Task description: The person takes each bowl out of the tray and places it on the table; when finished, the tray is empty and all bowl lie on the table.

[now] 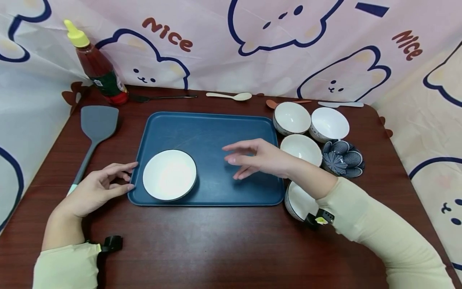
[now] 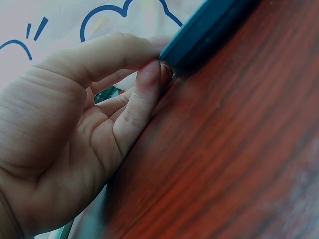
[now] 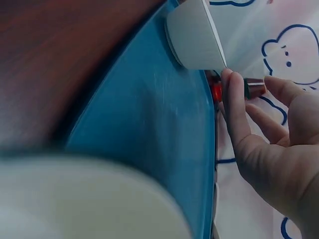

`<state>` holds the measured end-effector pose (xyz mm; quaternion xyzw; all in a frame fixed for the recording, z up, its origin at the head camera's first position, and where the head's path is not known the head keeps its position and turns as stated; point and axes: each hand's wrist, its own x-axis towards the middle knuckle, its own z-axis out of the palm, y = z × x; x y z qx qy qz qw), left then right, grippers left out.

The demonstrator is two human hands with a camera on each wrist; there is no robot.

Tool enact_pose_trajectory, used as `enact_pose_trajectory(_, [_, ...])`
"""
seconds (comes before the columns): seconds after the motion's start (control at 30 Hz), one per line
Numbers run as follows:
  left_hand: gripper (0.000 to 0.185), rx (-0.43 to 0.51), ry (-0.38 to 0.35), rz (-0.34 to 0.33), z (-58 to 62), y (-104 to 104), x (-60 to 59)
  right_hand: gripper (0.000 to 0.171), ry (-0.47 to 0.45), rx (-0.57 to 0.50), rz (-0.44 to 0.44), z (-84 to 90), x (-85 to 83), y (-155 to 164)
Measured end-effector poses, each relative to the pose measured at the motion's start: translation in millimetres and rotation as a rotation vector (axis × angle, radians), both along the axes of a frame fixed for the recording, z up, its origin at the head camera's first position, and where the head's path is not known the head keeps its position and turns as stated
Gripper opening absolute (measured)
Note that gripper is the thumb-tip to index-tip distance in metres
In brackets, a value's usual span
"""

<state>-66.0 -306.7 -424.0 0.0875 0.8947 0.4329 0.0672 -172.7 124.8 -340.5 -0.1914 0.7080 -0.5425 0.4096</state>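
Note:
A blue tray (image 1: 216, 132) lies in the middle of the dark wooden table. One white bowl (image 1: 169, 175) stands in its near left corner. My left hand (image 1: 99, 188) rests on the table at the tray's left edge (image 2: 199, 35), fingers loosely curled, fingertips touching the rim. My right hand (image 1: 254, 158) hovers over the tray's right half, fingers spread and relaxed, holding nothing. In the right wrist view the bowl (image 3: 194, 37) sits beyond the fingers (image 3: 234, 107) on the tray (image 3: 159, 134).
Right of the tray stand several white bowls (image 1: 291, 117) and a patterned blue dish (image 1: 343, 159); one bowl (image 1: 299, 200) sits under my right forearm. A grey spatula (image 1: 94, 130), a sauce bottle (image 1: 96, 66) and spoons (image 1: 231, 96) lie along the left and back.

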Motion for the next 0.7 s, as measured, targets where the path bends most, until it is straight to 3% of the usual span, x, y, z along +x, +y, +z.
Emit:
enact_pose_trajectory(0.3, [0.054, 0.019, 0.006, 0.004, -1.8, 0, -1.0, 0.055, -0.031, -0.023, 0.112, -7.7, -3.1, -40])
enact_pose_trajectory(0.7, [0.054, -0.002, 0.004, 0.007, 1.3, 0, -0.9, 0.062, -0.13, -0.071, 0.12, -24.7, -0.5, -83])
